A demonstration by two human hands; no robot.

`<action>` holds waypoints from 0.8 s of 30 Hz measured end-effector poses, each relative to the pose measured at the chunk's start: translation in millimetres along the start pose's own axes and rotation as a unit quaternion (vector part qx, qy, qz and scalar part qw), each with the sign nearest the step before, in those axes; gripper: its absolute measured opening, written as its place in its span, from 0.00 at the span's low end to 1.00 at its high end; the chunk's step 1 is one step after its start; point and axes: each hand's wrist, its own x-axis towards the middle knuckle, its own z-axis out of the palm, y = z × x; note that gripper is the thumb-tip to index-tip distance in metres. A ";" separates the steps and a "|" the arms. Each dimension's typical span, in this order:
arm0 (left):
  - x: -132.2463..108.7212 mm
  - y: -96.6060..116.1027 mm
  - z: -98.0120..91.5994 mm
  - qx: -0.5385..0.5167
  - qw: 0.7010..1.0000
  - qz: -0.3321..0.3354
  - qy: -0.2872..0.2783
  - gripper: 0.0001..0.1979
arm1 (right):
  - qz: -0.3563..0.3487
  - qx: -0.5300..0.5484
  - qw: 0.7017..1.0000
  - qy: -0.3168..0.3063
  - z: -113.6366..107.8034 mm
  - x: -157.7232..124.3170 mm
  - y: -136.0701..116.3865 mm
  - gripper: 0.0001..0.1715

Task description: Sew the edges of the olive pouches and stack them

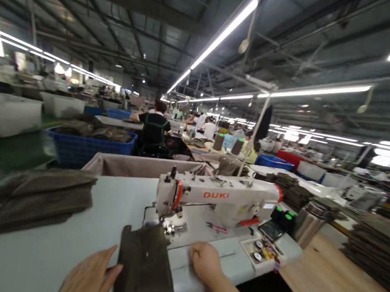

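Observation:
A dark olive fabric piece (145, 265), folded into a flat rectangle, lies on the sewing table just in front of the needle area. My left hand (91, 276) is at its left edge, fingers extended and thumb apart, the fingertips touching or nearly touching the cloth. To the right of the piece my right hand (206, 264) rests on the table with its fingers curled in. Whatever those fingers hold, if anything, is hidden. The white sewing machine (216, 195) stands behind both hands, its presser foot (171, 227) by the fabric's upper right corner.
Folded olive cloth (42, 199) lies on the table's left. Pink-handled thread snips (218, 227) sit under the machine arm. A bobbin tray (262, 253), phone (272, 230) and metal flask (312, 222) stand right. Stacked panels (383, 254) are farther right; a co-worker (155, 129) sits ahead.

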 end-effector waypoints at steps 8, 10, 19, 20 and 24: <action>16.3 34.1 -24.3 -0.027 0.990 -0.117 -0.076 0.22 | -0.014 -0.014 1.000 -0.022 10.4 -8.4 13.0 0.14; 16.0 31.9 -29.7 -0.036 0.988 -0.128 -0.073 0.21 | -0.022 -0.019 1.000 -0.009 10.3 -9.2 11.2 0.13; 38.6 141.8 -59.4 -0.103 0.986 0.052 -0.124 0.22 | -0.075 0.011 0.997 0.035 10.9 -12.3 8.5 0.10; 40.9 152.0 -54.8 -0.092 0.982 0.056 -0.156 0.21 | -0.084 0.024 0.995 0.040 9.6 -13.3 8.8 0.09; 42.0 148.2 -37.0 -0.097 0.972 0.002 -0.215 0.14 | -0.149 0.100 0.983 0.048 0.4 -25.9 5.0 0.10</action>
